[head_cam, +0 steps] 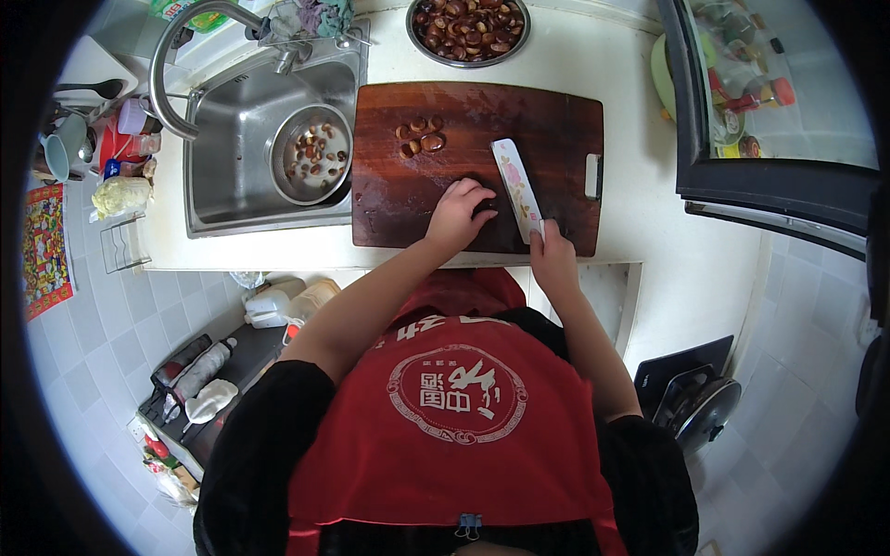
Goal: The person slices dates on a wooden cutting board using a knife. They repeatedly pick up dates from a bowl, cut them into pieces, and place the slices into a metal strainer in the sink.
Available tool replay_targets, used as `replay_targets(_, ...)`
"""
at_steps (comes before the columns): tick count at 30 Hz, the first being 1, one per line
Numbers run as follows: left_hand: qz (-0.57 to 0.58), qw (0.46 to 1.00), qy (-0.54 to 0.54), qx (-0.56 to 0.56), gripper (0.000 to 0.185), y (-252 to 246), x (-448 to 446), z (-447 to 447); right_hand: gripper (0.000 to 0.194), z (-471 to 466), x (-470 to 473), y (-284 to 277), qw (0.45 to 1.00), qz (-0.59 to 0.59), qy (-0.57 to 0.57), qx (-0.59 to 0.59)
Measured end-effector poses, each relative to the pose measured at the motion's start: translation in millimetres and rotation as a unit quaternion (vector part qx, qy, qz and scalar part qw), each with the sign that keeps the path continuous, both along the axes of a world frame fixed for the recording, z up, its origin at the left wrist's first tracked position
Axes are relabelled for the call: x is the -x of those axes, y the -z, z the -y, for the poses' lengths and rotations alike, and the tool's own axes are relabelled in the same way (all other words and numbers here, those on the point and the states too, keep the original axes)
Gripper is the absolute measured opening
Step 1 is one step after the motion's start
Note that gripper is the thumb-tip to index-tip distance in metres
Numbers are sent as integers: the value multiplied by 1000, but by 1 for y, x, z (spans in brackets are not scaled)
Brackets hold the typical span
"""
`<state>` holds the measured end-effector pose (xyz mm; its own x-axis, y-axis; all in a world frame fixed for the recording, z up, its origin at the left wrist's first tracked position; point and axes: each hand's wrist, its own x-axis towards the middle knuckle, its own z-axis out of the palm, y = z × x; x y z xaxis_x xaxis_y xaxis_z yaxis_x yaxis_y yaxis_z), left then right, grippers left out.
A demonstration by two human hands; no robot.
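A dark wooden cutting board (431, 97) lies on the counter before me. My right hand (554, 258) grips a kitchen knife (516, 184) at the near end of its pale, flower-patterned blade, which points away from me. Left of the blade, my left hand (455, 217) rests low over the board with thumb and fingers curved. Whether something sits between those fingertips is too dark to tell. Several brown chestnuts (432, 142) form a small group on the board's upper left, beyond my left hand.
Behind the board stands a steel bowl (468, 64) heaped with chestnuts. Another metal bowl (285, 186), holding several pieces, sits in the steel sink (222, 201) under a curved faucet (156, 76). At the right, a dark-framed glass panel (779, 177) juts over the counter (640, 208).
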<state>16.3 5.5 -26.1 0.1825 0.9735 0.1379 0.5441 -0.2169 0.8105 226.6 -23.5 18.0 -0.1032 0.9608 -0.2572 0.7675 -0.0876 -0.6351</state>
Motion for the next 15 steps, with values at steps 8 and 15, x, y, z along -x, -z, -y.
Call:
replay_targets(8,8,1000,-6,13,38,3,-2,-4,16,4,0,-5,1000,11,-5,9)
replay_targets(15,55,996,-71,27,42,-16,21,6,14,1,16,-31,998,28,-32,-55)
